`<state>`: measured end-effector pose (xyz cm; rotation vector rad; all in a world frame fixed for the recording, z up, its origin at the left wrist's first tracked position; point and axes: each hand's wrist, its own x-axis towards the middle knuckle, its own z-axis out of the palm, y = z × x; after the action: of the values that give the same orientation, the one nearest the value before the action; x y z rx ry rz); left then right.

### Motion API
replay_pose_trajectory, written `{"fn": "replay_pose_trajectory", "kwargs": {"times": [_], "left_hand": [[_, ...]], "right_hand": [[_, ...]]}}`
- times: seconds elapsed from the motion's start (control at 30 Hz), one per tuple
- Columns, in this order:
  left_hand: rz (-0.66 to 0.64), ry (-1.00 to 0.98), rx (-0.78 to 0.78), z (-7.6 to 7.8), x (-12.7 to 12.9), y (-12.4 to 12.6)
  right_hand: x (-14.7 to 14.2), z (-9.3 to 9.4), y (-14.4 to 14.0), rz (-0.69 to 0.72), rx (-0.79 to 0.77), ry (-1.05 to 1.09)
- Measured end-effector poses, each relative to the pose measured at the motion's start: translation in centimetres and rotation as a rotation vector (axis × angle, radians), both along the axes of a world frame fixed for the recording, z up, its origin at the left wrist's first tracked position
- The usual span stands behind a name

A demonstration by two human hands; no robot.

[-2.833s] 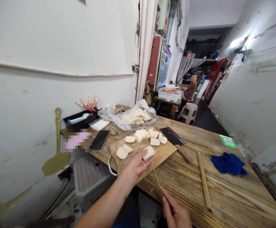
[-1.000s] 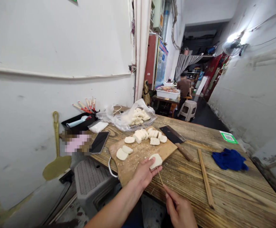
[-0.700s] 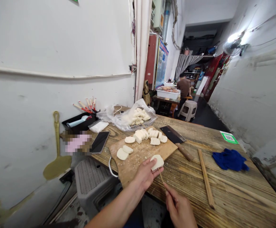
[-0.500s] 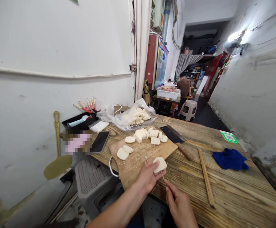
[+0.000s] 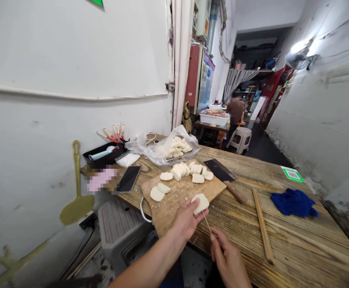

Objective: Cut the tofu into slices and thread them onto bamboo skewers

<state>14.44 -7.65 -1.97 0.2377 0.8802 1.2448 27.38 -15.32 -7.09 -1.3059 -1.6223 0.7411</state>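
Between the thumb and fingers of my left hand [image 5: 189, 218] is a white slice of food [image 5: 200, 203], perhaps steamed bun, held over the near right corner of the wooden cutting board [image 5: 159, 212]. My right hand [image 5: 226, 252] pinches a thin wooden skewer [image 5: 207, 224], whose upper end meets the slice's lower edge; how deep it sits inside I cannot tell. On the board lie two loose slices [image 5: 157, 193] at the left and several more [image 5: 180, 171] along the back. A cleaver [image 5: 220, 170] rests at the board's right edge.
A plastic bag [image 5: 154, 154] of white pieces lies behind the board. Left of it are a phone [image 5: 129, 179] and a black tray [image 5: 104, 156]. Wooden sticks [image 5: 262, 226] and a blue cloth [image 5: 294, 202] lie at the right. A person [image 5: 236, 108] sits far back.
My left hand and the slice have shifted slightly up and left. My right hand is a little farther from the slice, and more of the skewer shows between them.
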Motion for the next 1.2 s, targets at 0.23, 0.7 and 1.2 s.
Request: {"fn": "replay_pose_trajectory", "kwargs": {"times": [0.23,0.7,1.2], "left_hand": [[0.076,0.648,0.366,0.6,-3.4,0.0],[-0.128,1.535,0.485,1.2,-13.0,6.2],[-0.127,0.186,-0.005,1.2,-8.4,6.0]], "right_hand": [[0.5,-1.1,-0.1,0.039,-0.082,0.075],[-0.5,-2.2,-0.7,0.030,-0.037,0.112],[-0.9,-1.0,-1.7,0.034,0.039,0.080]]}}
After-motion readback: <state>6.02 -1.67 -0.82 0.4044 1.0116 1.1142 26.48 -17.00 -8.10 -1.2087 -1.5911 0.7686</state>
